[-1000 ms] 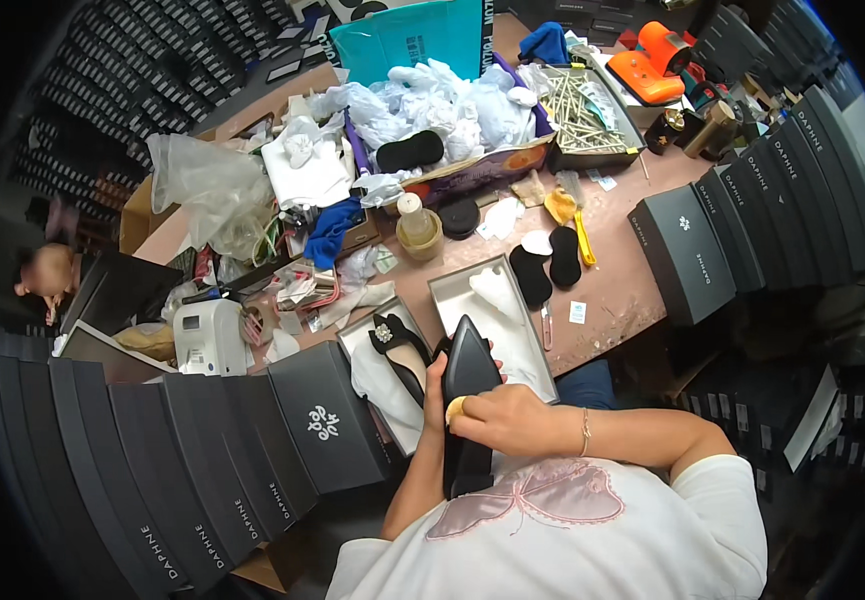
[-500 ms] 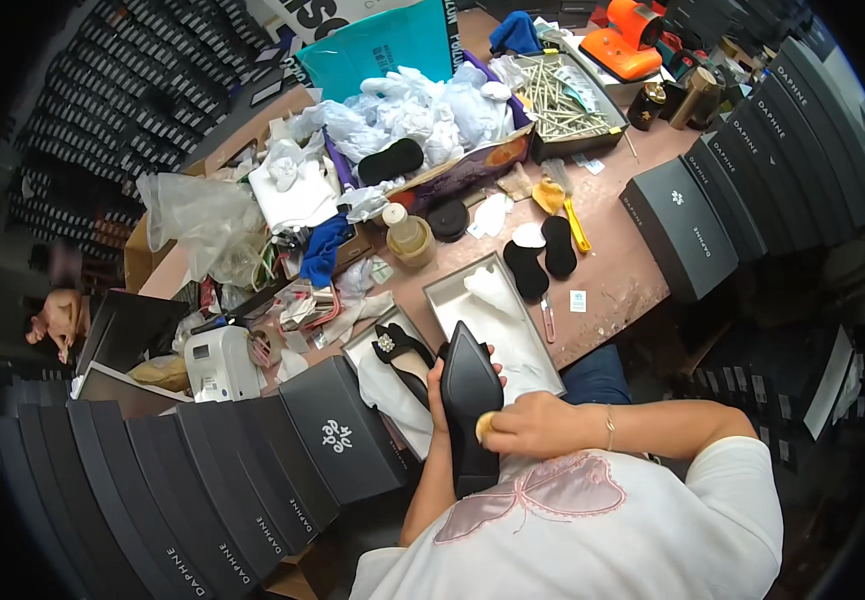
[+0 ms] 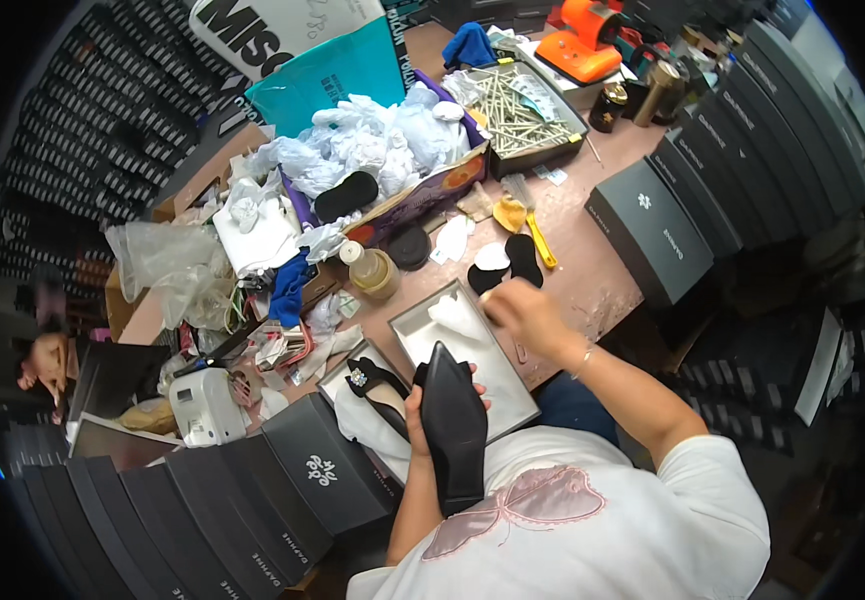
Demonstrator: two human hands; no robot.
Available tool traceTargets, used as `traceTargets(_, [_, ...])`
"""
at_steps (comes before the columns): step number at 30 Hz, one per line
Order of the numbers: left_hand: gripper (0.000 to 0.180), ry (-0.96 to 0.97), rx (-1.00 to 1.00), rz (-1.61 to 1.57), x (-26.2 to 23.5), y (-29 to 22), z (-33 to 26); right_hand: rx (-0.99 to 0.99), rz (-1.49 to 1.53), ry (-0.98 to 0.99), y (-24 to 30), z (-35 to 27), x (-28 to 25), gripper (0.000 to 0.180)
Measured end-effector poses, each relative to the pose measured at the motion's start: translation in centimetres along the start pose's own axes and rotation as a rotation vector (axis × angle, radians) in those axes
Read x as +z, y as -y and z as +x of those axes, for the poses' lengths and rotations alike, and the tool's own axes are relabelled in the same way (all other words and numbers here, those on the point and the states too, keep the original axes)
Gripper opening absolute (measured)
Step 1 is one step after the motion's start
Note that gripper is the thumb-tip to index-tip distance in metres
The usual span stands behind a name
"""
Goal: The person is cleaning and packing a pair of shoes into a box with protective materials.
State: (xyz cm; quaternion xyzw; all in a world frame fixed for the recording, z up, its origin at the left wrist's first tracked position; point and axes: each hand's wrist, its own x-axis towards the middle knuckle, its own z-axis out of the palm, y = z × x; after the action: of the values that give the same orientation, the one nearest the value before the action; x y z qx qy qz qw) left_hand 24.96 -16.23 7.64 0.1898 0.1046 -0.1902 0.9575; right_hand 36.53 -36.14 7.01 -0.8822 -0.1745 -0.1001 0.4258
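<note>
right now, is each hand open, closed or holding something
Left hand: closed around a black shoe.
Right hand: blurred; cannot tell whether it holds anything.

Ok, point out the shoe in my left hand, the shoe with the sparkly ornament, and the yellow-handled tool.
Held shoe (image 3: pixel 453 420): head view, on its sole.
Ornamented shoe (image 3: pixel 381 389): head view, on its pale inside.
Yellow-handled tool (image 3: pixel 542 241): head view, on its handle.

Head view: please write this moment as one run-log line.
left hand: holds black shoe, sole toward camera | right hand: near black pads, grip unclear | second shoe: on white paper
</note>
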Motion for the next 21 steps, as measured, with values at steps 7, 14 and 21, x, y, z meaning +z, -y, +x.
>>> traceTargets(7, [0.075,-0.142,-0.011,-0.048,-3.4,0.4,1.8,0.186,-0.486,-0.046,-13.4,2.6,-1.1,0.036])
traceTargets(14, [0.067,-0.272,0.051,-0.012,-4.1,-1.0,4.5,0.429,-0.173,0.278,-13.4,2.0,4.5,0.025])
traceTargets(21, [0.069,-0.295,-0.053,-0.112,-4.5,0.3,6.0,0.221,-0.411,0.293,-10.6,0.1,7.4,0.058])
